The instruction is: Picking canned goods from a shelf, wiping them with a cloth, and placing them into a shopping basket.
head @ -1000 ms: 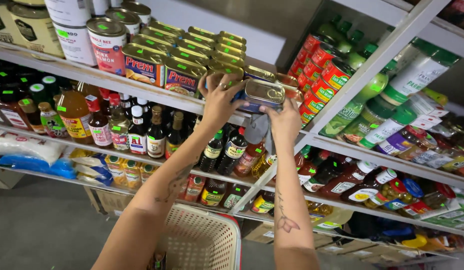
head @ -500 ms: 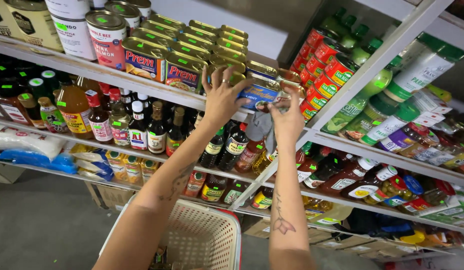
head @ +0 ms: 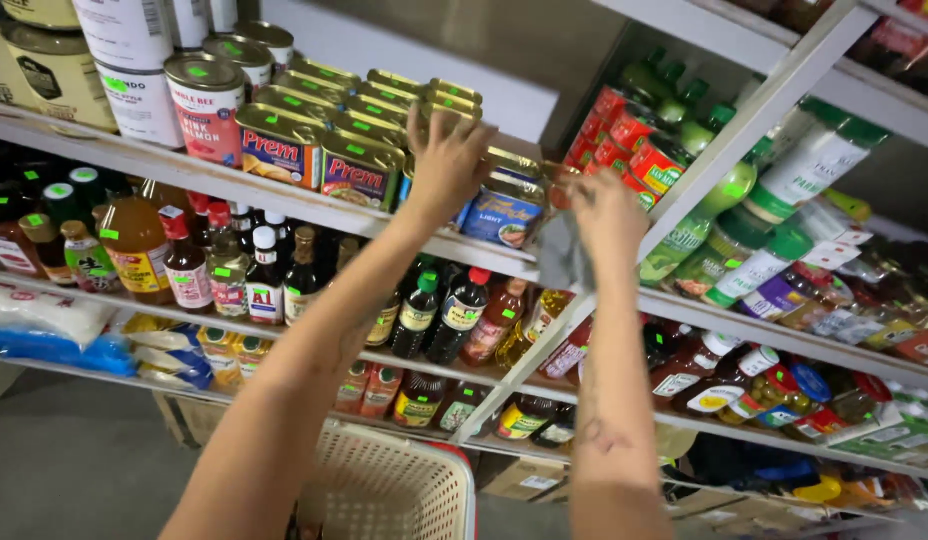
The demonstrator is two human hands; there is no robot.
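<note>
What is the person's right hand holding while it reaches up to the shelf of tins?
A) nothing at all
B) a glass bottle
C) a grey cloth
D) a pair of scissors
C: a crumpled grey cloth hangs from the right hand at the shelf edge, while the left hand rests on a rectangular tin with a blue label.

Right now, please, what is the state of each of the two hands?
Left hand: fingers spread, resting on the blue rectangular tin; no closed grip.
Right hand: closed on a grey cloth.
</note>
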